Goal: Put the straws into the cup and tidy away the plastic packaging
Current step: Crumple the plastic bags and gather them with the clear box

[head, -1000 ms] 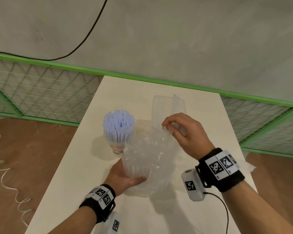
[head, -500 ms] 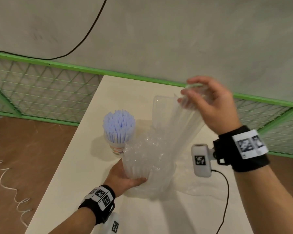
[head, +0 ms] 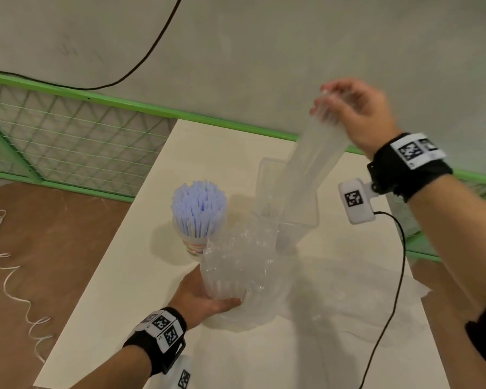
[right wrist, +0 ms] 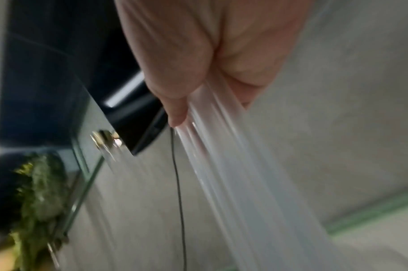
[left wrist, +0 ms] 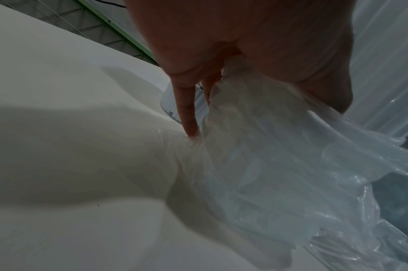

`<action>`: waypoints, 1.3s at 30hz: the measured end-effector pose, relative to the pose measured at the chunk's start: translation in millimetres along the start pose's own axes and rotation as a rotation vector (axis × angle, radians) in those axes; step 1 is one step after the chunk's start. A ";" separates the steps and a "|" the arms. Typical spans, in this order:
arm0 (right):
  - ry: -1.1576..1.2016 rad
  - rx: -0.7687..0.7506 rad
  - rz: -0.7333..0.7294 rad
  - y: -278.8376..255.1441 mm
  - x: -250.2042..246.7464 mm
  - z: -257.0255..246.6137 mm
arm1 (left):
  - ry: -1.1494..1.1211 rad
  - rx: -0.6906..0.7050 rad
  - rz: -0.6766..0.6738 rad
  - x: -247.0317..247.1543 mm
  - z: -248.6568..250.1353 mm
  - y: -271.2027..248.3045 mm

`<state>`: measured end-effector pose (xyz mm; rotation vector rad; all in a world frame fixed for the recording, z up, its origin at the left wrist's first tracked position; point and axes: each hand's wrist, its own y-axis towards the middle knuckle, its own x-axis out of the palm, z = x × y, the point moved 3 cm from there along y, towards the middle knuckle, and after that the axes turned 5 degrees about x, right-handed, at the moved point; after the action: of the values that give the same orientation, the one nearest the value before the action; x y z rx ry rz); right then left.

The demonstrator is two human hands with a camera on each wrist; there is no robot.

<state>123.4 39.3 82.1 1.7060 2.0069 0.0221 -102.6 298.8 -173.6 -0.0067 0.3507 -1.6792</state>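
Note:
A paper cup point(head: 192, 246) packed with pale blue straws point(head: 198, 213) stands left of centre on the white table point(head: 118, 290). Just right of it, my left hand point(head: 208, 296) grips a crumpled bundle of clear plastic packaging point(head: 237, 266) from the side and underneath. In the left wrist view the fingers point(left wrist: 187, 110) curl against that plastic point(left wrist: 279, 165). My right hand point(head: 327, 99) is raised high at the right and pinches the top end of a long clear plastic sleeve point(head: 312, 169), which stretches down to the bundle. The right wrist view shows the thumb point(right wrist: 175, 113) clamped on the sleeve point(right wrist: 233, 174).
A clear upright plastic case point(head: 267, 189) stands behind the bundle. A flat clear plastic sheet point(head: 348, 290) lies on the table's right side. A green mesh fence point(head: 76, 141) runs behind the table, and a white cord point(head: 11, 287) lies on the floor at left.
My right hand has risen up and to the right from the bundle, drawing the clear sleeve out long. The left hand, the bundle and the cup have stayed put.

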 end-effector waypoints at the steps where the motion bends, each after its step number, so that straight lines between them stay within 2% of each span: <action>1: -0.105 0.027 -0.048 3.2 5.1 19.3 | 0.004 -0.002 0.004 -0.2 0.4 -0.2; 3: -0.413 0.083 -0.223 2.8 16.5 58.6 | -0.002 -0.009 0.005 -0.6 -0.5 -0.5; 5: -0.730 0.149 -0.510 -8.0 31.4 89.4 | -0.011 -0.012 -0.007 -0.5 -0.1 -0.8; 7: -0.882 0.148 -0.666 -19.3 42.6 104.2 | -0.023 -0.017 -0.013 -0.1 -0.3 -1.1; 11: -0.910 0.032 -0.589 -19.5 51.7 101.3 | -0.044 -0.003 -0.021 0.8 0.7 -0.2; 13: -0.932 -0.014 -0.620 -15.0 57.4 103.2 | -0.046 0.004 -0.022 1.6 1.1 -0.6; 16: -0.941 0.032 -0.646 -9.4 68.1 110.5 | -0.063 -0.001 -0.005 2.5 3.0 -1.7; 19: -0.951 0.065 -0.577 -6.8 71.6 112.4 | -0.050 -0.005 -0.003 3.5 5.3 -2.9; 22: -0.855 0.075 -0.496 -2.4 66.1 110.1 | -0.059 -0.019 0.002 3.1 4.1 -2.5; 26: -1.063 0.090 -0.672 -9.0 68.9 115.3 | -0.036 -0.024 0.009 3.7 2.1 -1.7; 27: -1.088 0.081 -0.665 -11.1 69.4 111.5 | -0.029 -0.025 0.011 3.6 2.7 -1.8; 30: -0.985 -0.002 -0.495 -16.2 60.7 79.1 | -0.023 -0.016 0.017 3.4 3.7 -2.2; 32: -0.843 -0.099 -0.432 -29.6 53.0 51.4 | -0.017 -0.013 0.017 3.0 3.1 -2.3; 34: -0.711 -0.153 -0.457 -56.7 49.8 25.1 | -0.015 -0.007 0.014 3.1 0.6 -2.1; 37: -0.676 -0.101 -0.567 -111.3 51.9 1.5 | 0.000 -0.005 0.007 2.7 1.5 -2.6; 39: -0.688 -0.007 -0.661 -145.9 57.6 -2.5 | -0.020 -0.014 0.000 2.7 -0.5 -4.2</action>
<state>-16.9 62.4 15.9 0.7937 1.8890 -0.6797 -107.2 296.7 -173.6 -0.0337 0.3478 -1.6758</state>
